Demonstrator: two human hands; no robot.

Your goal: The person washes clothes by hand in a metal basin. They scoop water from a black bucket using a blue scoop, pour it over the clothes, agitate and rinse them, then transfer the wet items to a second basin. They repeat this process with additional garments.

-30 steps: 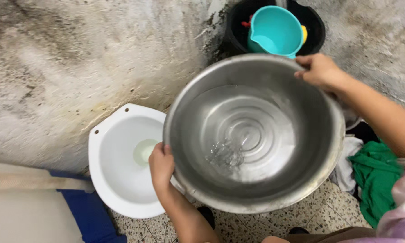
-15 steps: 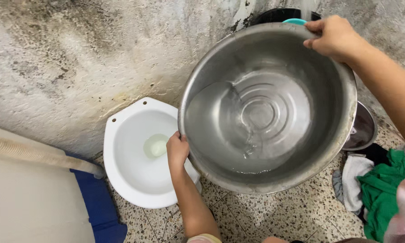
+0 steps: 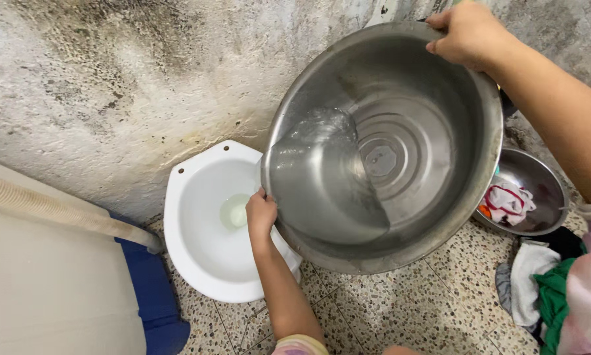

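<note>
Left hand [image 3: 261, 213] nearest, forearm coming up from bottom edge, grip closed on the lower left rim of the big steel basin [image 3: 400, 217], fingers curled over the edge. Basin held up off the floor, tilted toward the left, a little water [image 3: 321, 171] pooled against its lower left wall, just above the white toilet bowl [image 3: 197, 236]. Toilet bowl sits on the speckled terrazzo floor [image 3: 400, 309] against the stained wall [image 3: 144, 85], small puddle of water at its bottom. Right hand [image 3: 463, 33] farther off, grip closed on the upper right rim, thumb inside, fingers outside. Right of basin, a smaller steel bowl [image 3: 538, 177] on the floor with white and red cloth [image 3: 505, 200] in it. Green and white clothes [image 3: 538, 283] heaped at lower right. Blue fabric [image 3: 144, 289] and a beige surface at lower left
</note>
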